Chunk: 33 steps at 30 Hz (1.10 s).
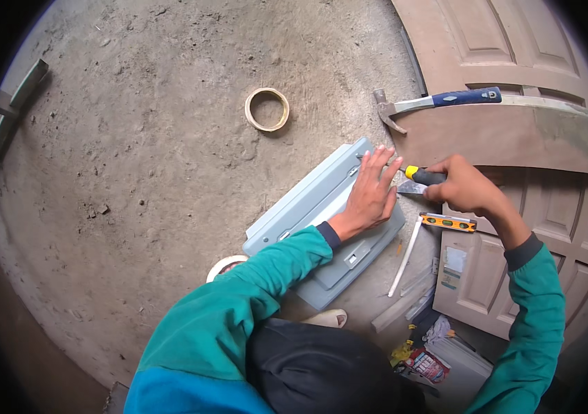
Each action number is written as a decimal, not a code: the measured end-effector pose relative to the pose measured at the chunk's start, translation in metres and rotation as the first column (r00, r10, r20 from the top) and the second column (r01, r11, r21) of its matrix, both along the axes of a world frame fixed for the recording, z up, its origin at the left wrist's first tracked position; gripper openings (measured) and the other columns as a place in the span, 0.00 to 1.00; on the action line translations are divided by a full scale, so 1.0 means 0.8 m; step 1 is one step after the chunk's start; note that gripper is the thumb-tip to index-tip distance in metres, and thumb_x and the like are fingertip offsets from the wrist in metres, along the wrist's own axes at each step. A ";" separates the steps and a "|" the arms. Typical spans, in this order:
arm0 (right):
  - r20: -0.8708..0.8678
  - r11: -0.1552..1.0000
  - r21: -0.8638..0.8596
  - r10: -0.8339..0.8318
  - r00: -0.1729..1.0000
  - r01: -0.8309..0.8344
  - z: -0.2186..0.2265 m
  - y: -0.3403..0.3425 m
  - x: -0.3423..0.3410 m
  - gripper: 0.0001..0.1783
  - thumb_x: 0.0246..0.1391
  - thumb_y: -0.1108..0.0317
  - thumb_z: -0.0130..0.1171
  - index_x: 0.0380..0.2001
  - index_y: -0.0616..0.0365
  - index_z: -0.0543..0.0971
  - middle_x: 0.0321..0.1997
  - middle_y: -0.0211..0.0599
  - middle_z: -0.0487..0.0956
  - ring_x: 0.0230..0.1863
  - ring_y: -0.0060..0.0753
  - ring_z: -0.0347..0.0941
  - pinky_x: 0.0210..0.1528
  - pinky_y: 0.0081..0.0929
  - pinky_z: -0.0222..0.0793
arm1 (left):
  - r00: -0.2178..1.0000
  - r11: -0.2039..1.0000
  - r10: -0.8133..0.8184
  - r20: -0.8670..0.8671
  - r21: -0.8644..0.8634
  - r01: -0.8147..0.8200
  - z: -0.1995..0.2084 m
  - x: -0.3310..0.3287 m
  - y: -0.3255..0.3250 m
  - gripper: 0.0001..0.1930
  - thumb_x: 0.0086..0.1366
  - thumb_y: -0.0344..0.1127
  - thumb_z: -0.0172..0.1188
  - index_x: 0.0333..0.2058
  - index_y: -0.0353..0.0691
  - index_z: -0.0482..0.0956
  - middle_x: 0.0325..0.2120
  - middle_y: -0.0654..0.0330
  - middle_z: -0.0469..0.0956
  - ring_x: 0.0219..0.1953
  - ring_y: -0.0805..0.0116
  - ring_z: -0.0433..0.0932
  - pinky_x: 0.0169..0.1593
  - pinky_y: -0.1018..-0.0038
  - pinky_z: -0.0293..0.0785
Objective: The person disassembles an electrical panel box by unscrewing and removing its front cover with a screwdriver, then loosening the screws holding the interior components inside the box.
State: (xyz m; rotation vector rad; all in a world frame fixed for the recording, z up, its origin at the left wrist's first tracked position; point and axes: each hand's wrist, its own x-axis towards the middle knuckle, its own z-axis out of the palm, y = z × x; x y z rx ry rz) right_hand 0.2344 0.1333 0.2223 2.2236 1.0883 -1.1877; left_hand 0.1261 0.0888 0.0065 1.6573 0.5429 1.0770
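Observation:
A flat grey plastic case [308,207] lies on the concrete floor in front of me. My left hand [371,193] rests flat on the case's right end, fingers spread. My right hand [463,185] grips a tool with a yellow and black handle [424,174], its metal blade pointing left toward my left fingertips at the case's edge. Both arms wear teal sleeves.
A hammer with a blue handle [439,101] lies on a brown panelled door [515,138] at the right. A small orange spirit level [448,221], a white rod [404,257], a tape ring [267,109], another tape roll [223,265] and packets [426,359] lie around.

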 end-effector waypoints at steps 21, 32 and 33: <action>-0.022 0.913 -0.229 -0.351 0.936 0.337 0.007 0.048 -0.010 0.19 0.48 0.65 0.61 0.41 0.67 0.79 0.18 0.32 0.74 0.13 0.18 0.64 0.15 0.22 0.57 | 0.993 0.992 0.104 0.052 0.062 -0.107 -0.007 -0.013 -0.004 0.23 0.48 0.28 0.60 0.47 0.41 0.72 0.46 0.53 0.69 0.53 0.53 0.67 0.59 0.54 0.61; 0.461 0.326 -0.107 0.854 0.244 -0.939 -0.015 -0.018 -0.045 0.17 0.46 0.70 0.61 0.41 0.63 0.78 0.23 0.37 0.74 0.23 0.38 0.73 0.18 0.32 0.65 | 0.817 0.805 -0.416 -0.400 0.257 0.535 -0.017 -0.011 -0.010 0.09 0.51 0.43 0.60 0.28 0.45 0.79 0.24 0.61 0.74 0.33 0.64 0.76 0.62 0.52 0.57; 0.557 0.088 -0.119 0.830 0.007 -0.989 -0.014 -0.019 -0.046 0.17 0.46 0.70 0.61 0.42 0.64 0.77 0.24 0.39 0.74 0.23 0.40 0.74 0.18 0.33 0.64 | 0.806 0.803 -0.437 -0.399 0.230 0.549 -0.015 -0.009 -0.010 0.09 0.51 0.42 0.60 0.28 0.45 0.79 0.24 0.61 0.74 0.34 0.64 0.77 0.62 0.52 0.57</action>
